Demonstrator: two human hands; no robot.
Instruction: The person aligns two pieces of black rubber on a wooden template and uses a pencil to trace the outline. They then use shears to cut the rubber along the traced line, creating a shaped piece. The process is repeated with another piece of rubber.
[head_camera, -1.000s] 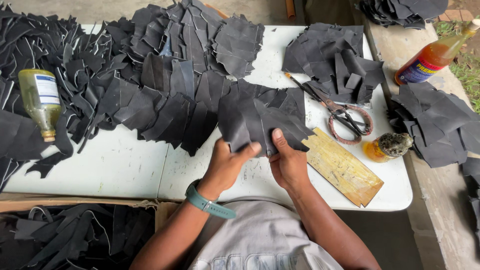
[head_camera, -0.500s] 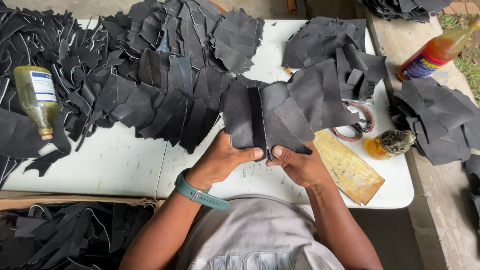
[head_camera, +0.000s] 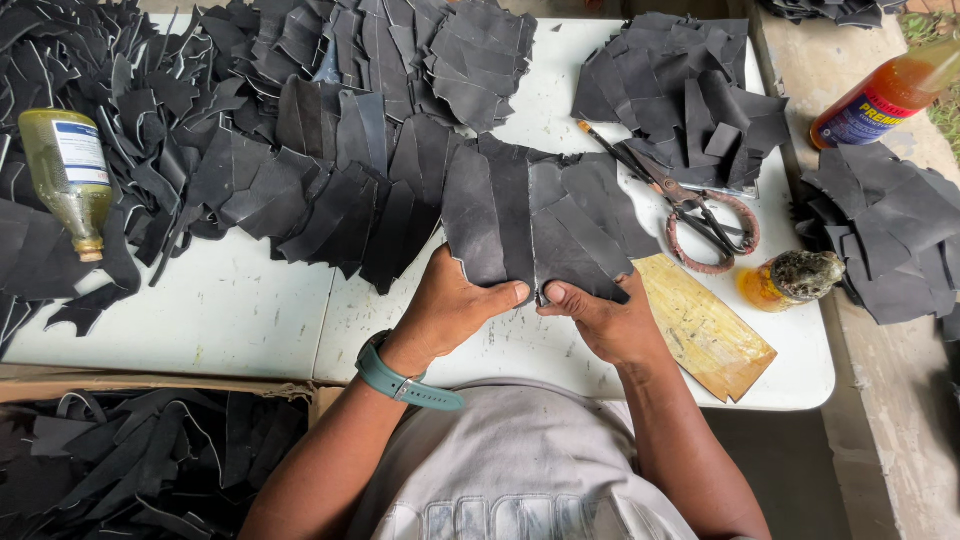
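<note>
Leather pieces fanned just above both hands; left hand and right hand pinched closed on lower edges, thumbs nearly touching.

**Single head view, looking down**

Looking steeply down from head height onto the white table, facing forward over the wearer's own torso and forearms. Sitting close: filling the frame with tabletop, catching ground at right. No second view sharing the scene.
</note>
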